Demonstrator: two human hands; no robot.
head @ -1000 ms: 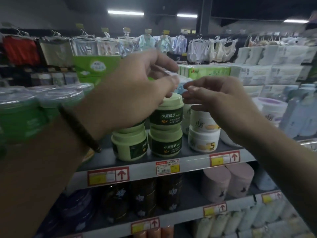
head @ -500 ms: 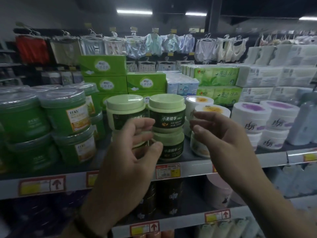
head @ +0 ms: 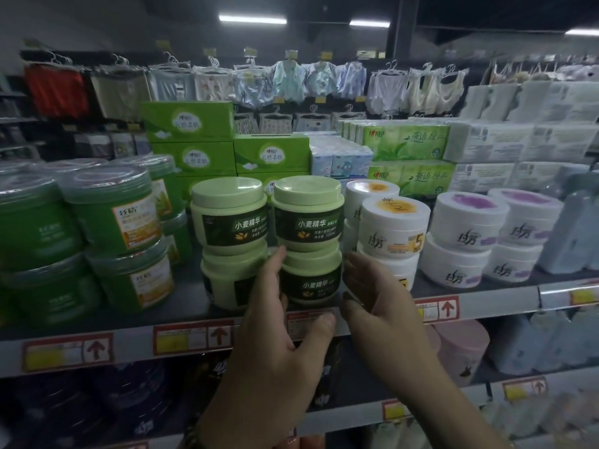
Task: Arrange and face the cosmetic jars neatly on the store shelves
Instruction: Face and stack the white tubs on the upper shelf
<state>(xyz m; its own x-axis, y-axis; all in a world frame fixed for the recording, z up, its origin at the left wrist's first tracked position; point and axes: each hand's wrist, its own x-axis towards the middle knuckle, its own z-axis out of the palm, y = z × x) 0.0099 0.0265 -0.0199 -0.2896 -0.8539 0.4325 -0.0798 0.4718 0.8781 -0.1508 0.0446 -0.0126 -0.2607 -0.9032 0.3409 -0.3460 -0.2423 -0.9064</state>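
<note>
The shelf (head: 133,345) crosses the view at fingertip level. A lower one passes beneath the wrists, and its dark stock is too dim to make out.

Beyond and above the hands stand three green tissue boxes (head: 191,158) in plain view. Others are mostly hidden behind the jars.

Left of the left hand are dark green jars (head: 110,215) with clear lids. Four stand at the front in two stacks of two, the leftmost stack blurred and cut by the frame edge. More behind them cannot be counted.

The left hand (head: 278,338) clasps the lower right pale jar (head: 312,280). Its fingers run up the jar's left side in the gap between the stacks, and its thumb hooks across below the front. The right hand (head: 385,309) sits at that jar's right side with fingers bent towards it. Whether it grasps the jar I cannot tell.

There are four pale green jars (head: 228,215) in all, in two stacks of two directly above the hands. The lower left one's label is partly hidden behind the left fingers.

Just right of the right hand, four orange-topped white jars (head: 393,228) can be made out, the lower front one partly covered by that hand. Farther right are four purple-topped white jars (head: 466,222), also stacked in twos.

Five price tags (head: 194,335) line this shelf's edge. One lies under the left thumb, and the farthest right is cut off.
</note>
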